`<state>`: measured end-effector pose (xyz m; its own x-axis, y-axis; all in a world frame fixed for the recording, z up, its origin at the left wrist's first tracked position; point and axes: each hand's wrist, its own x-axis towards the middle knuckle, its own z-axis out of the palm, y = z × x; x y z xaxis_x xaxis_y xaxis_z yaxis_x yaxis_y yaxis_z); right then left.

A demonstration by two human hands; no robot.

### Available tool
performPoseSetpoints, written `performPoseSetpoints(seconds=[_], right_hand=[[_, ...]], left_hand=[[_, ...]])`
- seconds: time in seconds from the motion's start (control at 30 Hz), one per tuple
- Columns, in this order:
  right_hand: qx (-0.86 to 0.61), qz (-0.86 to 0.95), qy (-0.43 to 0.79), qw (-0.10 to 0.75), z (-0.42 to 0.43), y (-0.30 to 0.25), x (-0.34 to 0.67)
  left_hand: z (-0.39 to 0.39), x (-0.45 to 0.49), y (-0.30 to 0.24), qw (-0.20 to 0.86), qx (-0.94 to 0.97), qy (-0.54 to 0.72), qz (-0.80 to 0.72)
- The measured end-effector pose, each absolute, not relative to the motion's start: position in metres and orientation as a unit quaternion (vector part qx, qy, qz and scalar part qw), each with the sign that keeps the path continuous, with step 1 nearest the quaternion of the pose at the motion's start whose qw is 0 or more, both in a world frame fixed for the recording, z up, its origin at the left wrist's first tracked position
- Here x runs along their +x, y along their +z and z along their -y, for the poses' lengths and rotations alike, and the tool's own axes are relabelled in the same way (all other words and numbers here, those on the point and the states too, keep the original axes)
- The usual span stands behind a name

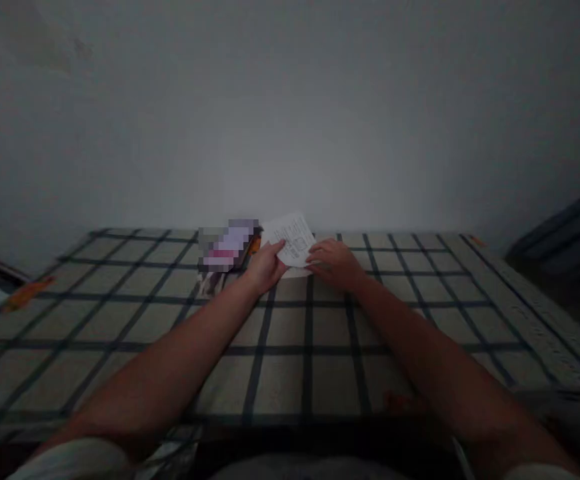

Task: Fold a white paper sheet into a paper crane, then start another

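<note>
A white printed paper sheet is held up near the far edge of a table covered with a checked cloth. My left hand pinches the sheet's left lower edge. My right hand grips its right lower part, fingers curled against it. Both arms stretch forward over the cloth. The sheet tilts up toward the wall, its printed side facing me.
A blurred pinkish flat packet or booklet lies left of the paper, with something orange beside it. An orange item sits off the table's left edge. A plain grey wall stands behind. A dark slatted surface is at right.
</note>
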<state>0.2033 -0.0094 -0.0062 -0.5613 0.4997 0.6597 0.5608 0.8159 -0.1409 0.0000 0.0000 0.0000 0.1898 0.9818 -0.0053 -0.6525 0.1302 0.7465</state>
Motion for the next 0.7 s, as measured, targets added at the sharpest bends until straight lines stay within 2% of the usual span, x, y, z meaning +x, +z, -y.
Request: performPoseSetpoints(seconds=[0.2, 0.4, 0.5, 0.7], right_hand=[[-0.389, 0.786, 0.168, 0.449, 0.002, -0.011, 0.207], [-0.418, 0.633, 0.378, 0.53, 0.0, -0.01, 0.199], [-0.414, 0.624, 0.401, 0.528, 0.004, -0.007, 0.198], [-0.441, 0.659, 0.326, 0.514, 0.002, -0.006, 0.202]], left_hand=[[-0.005, -0.006, -0.007, 0.715, 0.359, 0.546, -0.248], [0.0, -0.001, -0.012, 0.648, 0.473, 0.535, -0.263], [0.001, 0.001, -0.011, 0.627, 0.46, 0.553, -0.3], [0.0, -0.001, -0.009, 0.617, 0.457, 0.559, -0.313]])
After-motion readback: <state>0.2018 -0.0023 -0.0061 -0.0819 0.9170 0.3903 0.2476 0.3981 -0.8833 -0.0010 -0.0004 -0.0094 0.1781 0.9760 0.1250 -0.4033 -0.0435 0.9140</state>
